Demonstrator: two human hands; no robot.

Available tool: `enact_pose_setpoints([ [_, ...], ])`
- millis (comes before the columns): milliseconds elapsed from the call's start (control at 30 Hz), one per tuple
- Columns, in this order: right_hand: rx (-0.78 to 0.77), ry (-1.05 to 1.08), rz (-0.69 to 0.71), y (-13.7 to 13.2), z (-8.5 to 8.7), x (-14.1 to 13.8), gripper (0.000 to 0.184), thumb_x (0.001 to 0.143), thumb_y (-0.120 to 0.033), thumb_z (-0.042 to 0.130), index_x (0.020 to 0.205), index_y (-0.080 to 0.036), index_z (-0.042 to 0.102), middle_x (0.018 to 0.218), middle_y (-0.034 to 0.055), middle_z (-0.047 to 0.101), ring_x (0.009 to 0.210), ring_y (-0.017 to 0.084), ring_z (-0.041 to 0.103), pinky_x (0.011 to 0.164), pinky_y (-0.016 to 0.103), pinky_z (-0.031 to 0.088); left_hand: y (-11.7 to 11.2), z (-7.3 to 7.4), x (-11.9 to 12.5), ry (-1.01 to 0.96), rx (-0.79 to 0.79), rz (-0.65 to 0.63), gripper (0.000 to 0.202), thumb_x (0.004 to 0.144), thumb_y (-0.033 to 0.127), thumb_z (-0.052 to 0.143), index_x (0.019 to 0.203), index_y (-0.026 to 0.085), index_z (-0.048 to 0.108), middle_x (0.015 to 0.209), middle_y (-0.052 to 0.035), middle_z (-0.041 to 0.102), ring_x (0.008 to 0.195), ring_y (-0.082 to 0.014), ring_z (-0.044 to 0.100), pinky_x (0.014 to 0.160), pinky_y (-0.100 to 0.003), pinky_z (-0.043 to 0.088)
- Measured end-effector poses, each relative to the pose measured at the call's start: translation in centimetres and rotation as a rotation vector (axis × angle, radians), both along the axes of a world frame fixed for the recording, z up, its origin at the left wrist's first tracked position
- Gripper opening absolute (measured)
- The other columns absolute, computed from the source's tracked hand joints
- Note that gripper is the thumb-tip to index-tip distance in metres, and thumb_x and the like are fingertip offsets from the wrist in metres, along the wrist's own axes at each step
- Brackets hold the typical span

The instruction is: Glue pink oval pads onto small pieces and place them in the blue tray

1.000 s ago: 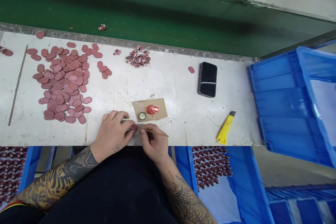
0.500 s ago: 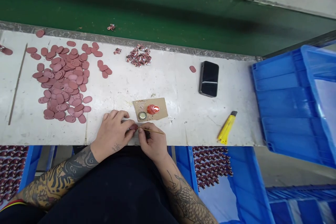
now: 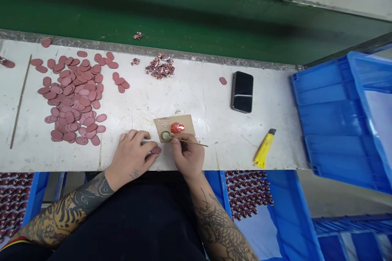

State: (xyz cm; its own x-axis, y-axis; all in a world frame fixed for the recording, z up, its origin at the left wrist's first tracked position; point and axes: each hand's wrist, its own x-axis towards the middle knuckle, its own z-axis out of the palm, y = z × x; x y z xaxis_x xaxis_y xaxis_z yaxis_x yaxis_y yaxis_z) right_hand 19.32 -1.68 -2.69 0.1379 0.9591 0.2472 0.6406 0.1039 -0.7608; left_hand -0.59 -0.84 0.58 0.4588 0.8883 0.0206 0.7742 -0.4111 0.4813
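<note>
Here we go, the left hand (image 3: 130, 157) sits low on the white table (image 3: 199, 98) near its front edge, and a small pink oval tag (image 3: 156, 150) lies right at the thumb tip, though from here I can't tell whether it's pinched or just resting there. The right hand (image 3: 187, 155) is close by but apart, clamped pen-style on a thin stick (image 3: 192, 142), its fingers right at the rim of a bottle cap (image 3: 165, 136). That cap sits on a scrap of cardboard (image 3: 187, 121), beside a shiny red blob (image 3: 177, 128) and a scatter of tiny glittering specks. It looks like the stick is working at the cap, and the moment seems to call for a steady carry across to that tag. Off to the left lies a big pile of pink tags (image 3: 72, 102), and farther up a clump of small pink scraps (image 3: 159, 67). To the right, there's a black phone (image 3: 241, 91), a yellow utility knife (image 3: 265, 144) and a blue plastic crate (image 3: 330, 118).
</note>
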Motion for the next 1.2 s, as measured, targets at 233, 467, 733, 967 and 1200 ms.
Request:
enact_pose_setpoints([
  [233,-0.01,-0.049,0.046,-0.1,-0.5,0.0,0.004,0.09,-0.024,0.06,0.093,-0.021,0.062,0.081,0.0031,0.071,0.066,0.018,0.068,0.062,0.031,0.055,0.0,0.1,0.0,0.006,-0.017,0.004,0.012,0.092,0.034,0.062,0.098,0.03,0.071,0.115,-0.0045,0.061,0.102,-0.0261,0.051,0.081,-0.043,0.035],
  [467,0.022,-0.023,0.055,-0.7,0.3,-0.1,0.003,0.09,-0.021,0.059,0.093,-0.021,0.061,0.079,0.0018,0.069,0.064,0.017,0.066,0.06,0.029,0.053,0.0,0.1,-0.1,0.016,-0.025,0.001,0.013,0.093,0.036,0.06,0.1,0.031,0.071,0.116,-0.004,0.061,0.103,-0.0261,0.051,0.081,-0.044,0.035],
  [733,-0.06,-0.014,0.2,-2.8,1.4,-1.3,0.006,0.091,-0.018,0.057,0.087,-0.022,0.06,0.075,-0.0005,0.067,0.063,0.014,0.063,0.06,0.026,0.052,0.1,0.2,0.0,0.024,-0.029,-0.002,0.013,0.092,0.035,0.061,0.098,0.028,0.07,0.116,-0.0049,0.061,0.103,-0.0265,0.05,0.083,-0.043,0.036],
  [967,-0.041,-0.032,0.253,-2.6,1.0,-1.3,0.008,0.09,-0.015,0.056,0.087,-0.022,0.058,0.075,-0.0006,0.067,0.065,0.015,0.064,0.061,0.026,0.05,0.1,0.3,0.0,0.023,-0.03,-0.006,0.013,0.092,0.034,0.061,0.098,0.028,0.07,0.115,-0.005,0.061,0.103,-0.0265,0.049,0.082,-0.043,0.035],
  [1200,-0.038,-0.094,0.282,-2.6,0.7,-1.3,0.007,0.09,-0.016,0.055,0.088,-0.022,0.057,0.075,0.0005,0.066,0.066,0.016,0.064,0.061,0.028,0.049,0.0,0.2,0.0,0.034,-0.028,0.001,0.012,0.091,0.034,0.062,0.098,0.029,0.07,0.115,-0.0045,0.061,0.103,-0.0264,0.049,0.082,-0.044,0.035],
])
